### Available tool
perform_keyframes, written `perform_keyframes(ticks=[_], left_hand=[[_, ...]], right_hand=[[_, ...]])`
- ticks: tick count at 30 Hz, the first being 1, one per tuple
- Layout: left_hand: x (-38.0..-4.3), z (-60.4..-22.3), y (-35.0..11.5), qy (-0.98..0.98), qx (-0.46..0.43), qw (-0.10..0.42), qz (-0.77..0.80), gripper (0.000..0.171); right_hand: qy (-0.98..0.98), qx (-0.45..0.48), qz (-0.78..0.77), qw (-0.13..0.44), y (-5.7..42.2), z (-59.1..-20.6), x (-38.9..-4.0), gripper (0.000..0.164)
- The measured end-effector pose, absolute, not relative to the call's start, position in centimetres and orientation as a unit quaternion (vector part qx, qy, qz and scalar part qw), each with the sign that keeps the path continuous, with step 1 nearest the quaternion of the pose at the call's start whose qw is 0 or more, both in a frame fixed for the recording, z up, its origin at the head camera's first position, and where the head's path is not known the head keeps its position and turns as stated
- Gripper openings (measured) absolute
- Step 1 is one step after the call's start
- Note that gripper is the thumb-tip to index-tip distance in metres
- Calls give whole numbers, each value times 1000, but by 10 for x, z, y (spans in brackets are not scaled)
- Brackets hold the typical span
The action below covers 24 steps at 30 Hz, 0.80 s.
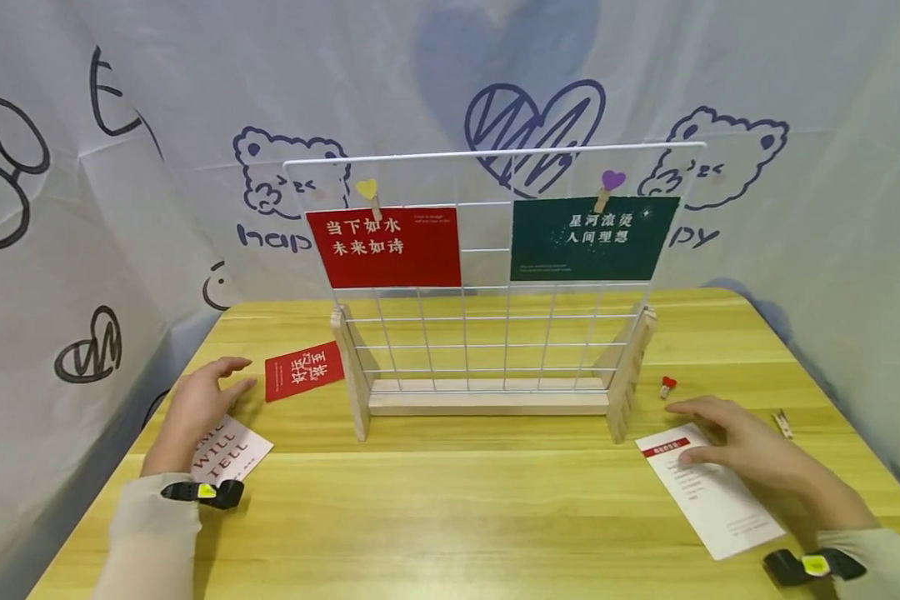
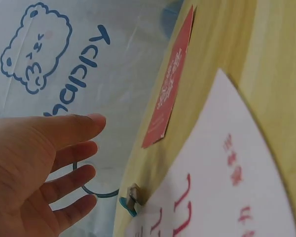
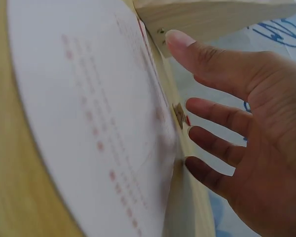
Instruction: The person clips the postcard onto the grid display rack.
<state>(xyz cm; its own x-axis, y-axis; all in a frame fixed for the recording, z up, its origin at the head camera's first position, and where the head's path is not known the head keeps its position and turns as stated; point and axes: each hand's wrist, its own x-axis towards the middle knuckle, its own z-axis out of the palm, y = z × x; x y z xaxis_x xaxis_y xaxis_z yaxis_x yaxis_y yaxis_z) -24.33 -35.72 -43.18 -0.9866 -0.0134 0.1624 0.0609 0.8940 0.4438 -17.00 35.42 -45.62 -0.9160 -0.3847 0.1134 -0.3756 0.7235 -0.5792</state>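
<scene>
My left hand hovers over a white card with red lettering, its fingers loosely bent and holding nothing. Just beyond those fingertips lies a red card. In the left wrist view, a small clip with a teal part sits by the white card's edge. On the other side, my right hand is held above a white card with a red band, fingers spread and gripping nothing. Near its fingertips lies a clothespin with a red heart; a wooden clothespin lies to its right.
A white wire grid stands upright in a wooden base mid-table. A yellow-heart clothespin holds a red card on it; a purple-heart clothespin holds a green card. Behind hangs drawn-on white cloth.
</scene>
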Motion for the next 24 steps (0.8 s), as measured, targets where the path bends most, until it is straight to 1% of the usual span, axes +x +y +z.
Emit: perform_keyframes(ticks=[4, 12, 24], left_hand=[[-242, -434, -361, -970, -7, 75, -232, 45], [-244, -438, -370, -971, 11, 45, -234, 51], [-244, -450, -384, -974, 13, 32, -225, 52]], right_hand=[[932, -198, -303, 0, 357, -456, -170, 63], [943, -198, -267, -13, 360, -456, -170, 65], [949, -198, -245, -31, 360, -463, -169, 60]])
